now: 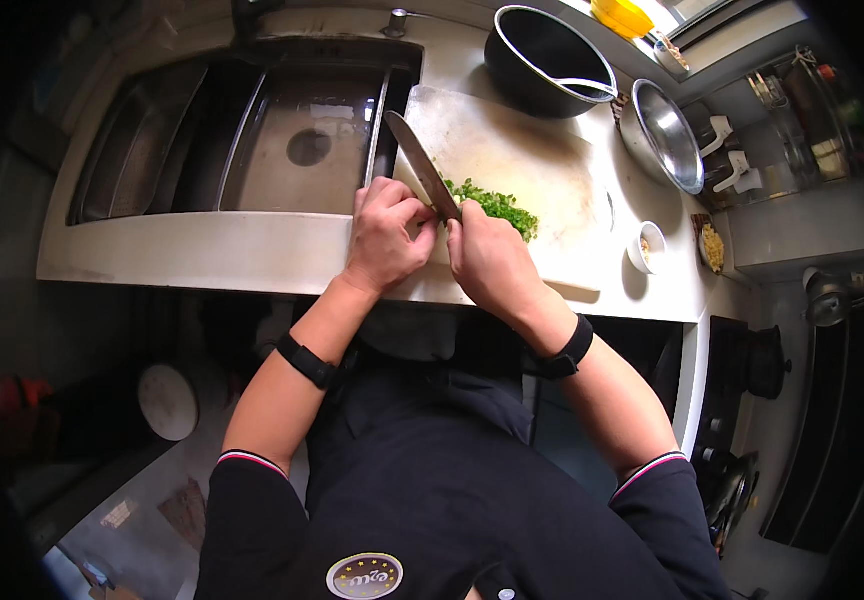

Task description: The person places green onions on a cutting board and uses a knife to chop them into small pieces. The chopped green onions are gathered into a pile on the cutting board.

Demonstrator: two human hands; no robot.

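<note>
My right hand (490,251) grips a kitchen knife (421,161), its broad blade pointing up and left over the white cutting board (507,135). Close to the blade's left side, my left hand (391,232) has its fingers curled, thumb and fingertips pinched together near the board's left edge. Something small and green shows at those fingertips, mostly hidden by the hand. A pile of chopped green herbs, likely scallions (496,206), lies on the board just right of the blade and beyond my right hand.
A stainless steel sink (267,150) adjoins the board on the left. Behind the board stands a black pot (522,52) with a white-handled utensil across its rim. To the right are a steel bowl (661,139), a small white bowl (648,247) and a dish of chopped yellowish pieces (712,249).
</note>
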